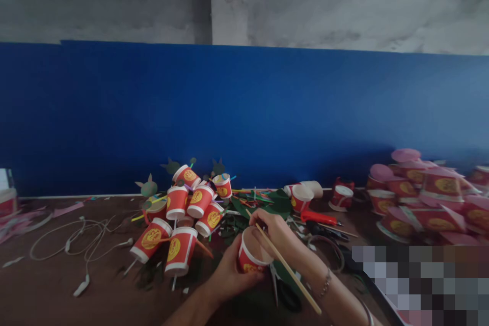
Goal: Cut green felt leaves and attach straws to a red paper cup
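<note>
My left hand (228,272) is wrapped round a red paper cup (253,266) with a white rim and a yellow print, its open mouth tilted up toward me. A long thin wooden stick (301,285) slants across my right hand (278,234), held in its closed fingers over the cup's far rim. Those fingertips are partly hidden, so whether they touch the cup wall is unclear. Just below the cup lies a pair of scissors (287,295) with black handles. Left of my hands stand and lie several red cups (181,252) fitted with straws and sticks.
Green paper scraps (280,202) cover the middle back. Farther right are a plain cup (302,197), a red-orange tool (320,218) and a pile of red cups with pink paper (439,188). White earphones (82,285) lie at left. A blue panel (244,112) rises behind the table.
</note>
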A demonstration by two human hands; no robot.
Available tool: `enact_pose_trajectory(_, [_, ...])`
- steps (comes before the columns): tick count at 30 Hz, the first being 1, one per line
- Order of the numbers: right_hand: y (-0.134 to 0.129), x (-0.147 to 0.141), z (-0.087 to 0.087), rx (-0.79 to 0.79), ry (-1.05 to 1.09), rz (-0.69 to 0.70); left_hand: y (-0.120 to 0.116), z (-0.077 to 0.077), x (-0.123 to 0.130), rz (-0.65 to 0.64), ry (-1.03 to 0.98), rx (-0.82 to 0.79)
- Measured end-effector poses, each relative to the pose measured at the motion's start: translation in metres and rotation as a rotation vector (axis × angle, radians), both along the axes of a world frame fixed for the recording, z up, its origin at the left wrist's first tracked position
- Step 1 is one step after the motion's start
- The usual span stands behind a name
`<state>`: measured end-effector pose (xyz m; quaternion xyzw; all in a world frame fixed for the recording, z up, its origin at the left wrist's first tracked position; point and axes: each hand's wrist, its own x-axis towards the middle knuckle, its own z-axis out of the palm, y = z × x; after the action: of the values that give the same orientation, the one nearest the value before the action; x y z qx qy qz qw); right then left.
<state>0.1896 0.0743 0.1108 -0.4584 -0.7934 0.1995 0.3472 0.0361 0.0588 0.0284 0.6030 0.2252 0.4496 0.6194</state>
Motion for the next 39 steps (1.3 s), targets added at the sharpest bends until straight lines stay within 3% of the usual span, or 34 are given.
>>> enact_pose_trajectory(7, [-0.002, -0.007, -0.002, -0.004, -0.007, -0.011, 0.001, 0.003, -0.001, 0.002, 0.046, 0.036])
enact_pose_trajectory(11, [0.000, -0.008, -0.005, 0.003, 0.019, -0.019, 0.003, -0.002, -0.001, 0.015, 0.043, -0.004])
enact_pose_trajectory(17, [0.005, 0.002, 0.002, 0.058, 0.244, -0.152, 0.010, -0.005, -0.002, 0.166, -0.030, -0.086])
enact_pose_trajectory(23, [0.000, 0.001, 0.000, 0.002, 0.266, -0.095, 0.010, 0.004, -0.004, 0.330, -0.024, -0.161])
enact_pose_trajectory(32, [-0.003, -0.004, 0.003, -0.038, 0.189, -0.008, 0.009, 0.007, -0.003, 0.316, -0.056, -0.130])
enact_pose_trajectory(39, [-0.004, -0.005, 0.004, -0.025, 0.134, -0.015, 0.008, 0.010, -0.004, 0.293, -0.068, -0.137])
